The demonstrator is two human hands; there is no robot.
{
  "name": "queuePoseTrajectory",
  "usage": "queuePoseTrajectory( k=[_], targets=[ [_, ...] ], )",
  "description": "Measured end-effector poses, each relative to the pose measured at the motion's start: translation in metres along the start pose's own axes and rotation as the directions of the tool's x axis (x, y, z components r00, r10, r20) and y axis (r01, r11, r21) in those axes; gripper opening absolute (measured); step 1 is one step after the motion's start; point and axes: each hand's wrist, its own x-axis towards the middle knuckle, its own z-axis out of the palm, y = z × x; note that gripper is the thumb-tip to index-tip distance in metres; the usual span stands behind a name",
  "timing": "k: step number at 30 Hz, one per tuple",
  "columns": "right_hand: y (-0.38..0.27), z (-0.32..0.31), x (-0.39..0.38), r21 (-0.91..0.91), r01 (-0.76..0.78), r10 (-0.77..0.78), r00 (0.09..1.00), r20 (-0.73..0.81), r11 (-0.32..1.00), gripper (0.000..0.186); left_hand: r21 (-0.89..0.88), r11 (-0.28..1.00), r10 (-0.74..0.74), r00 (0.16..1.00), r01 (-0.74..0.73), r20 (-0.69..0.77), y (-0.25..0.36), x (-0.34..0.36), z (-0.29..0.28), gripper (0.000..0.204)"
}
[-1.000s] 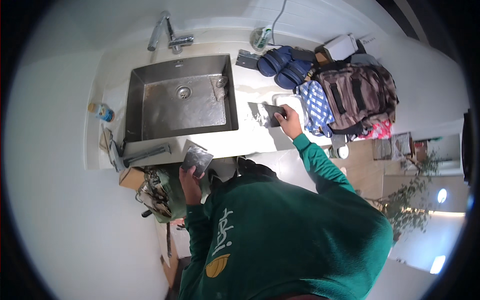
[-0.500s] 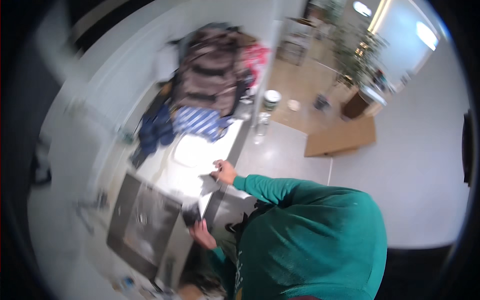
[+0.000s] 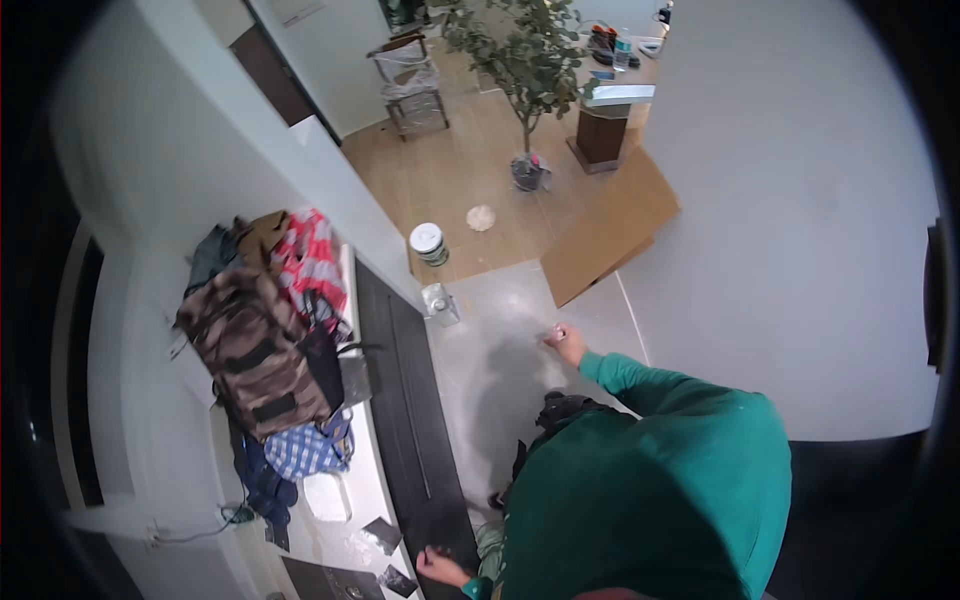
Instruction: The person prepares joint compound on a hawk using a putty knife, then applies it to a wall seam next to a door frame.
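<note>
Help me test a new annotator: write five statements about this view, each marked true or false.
1. A dark square sheet lies on the counter near the white rectangular tray. True.
2. The left hand grips the camouflage-patterned backpack. False: it is by the counter's front edge, well apart from the backpack.
3. The blue-and-white checked cloth lies against the backpack. True.
4. The potted tree stands on the counter. False: it stands on the wood-look floor.
5. Both sleeves are red. False: the right sleeve and the left sleeve are green.
</note>
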Motion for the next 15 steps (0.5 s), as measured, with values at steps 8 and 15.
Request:
queuePoseTrajectory(
  k=[8,15],
  targets=[
    [-0.048,-0.124,0.122,0.361,-0.104,0.125,0.992,-0.035,0.927,0.022,0.2,0.967,-0.043,0.677,-0.156,0.734,0.103,-0.029,0.289,0.055],
    [-0.122,-0.184,0.224,0.844,-0.263,0.153,0.964,0.216,0.467,0.021,0.365,0.746,-0.151,0.392,-0.557,0.908,0.141,0.041,0.466,0.062]
  ],
)
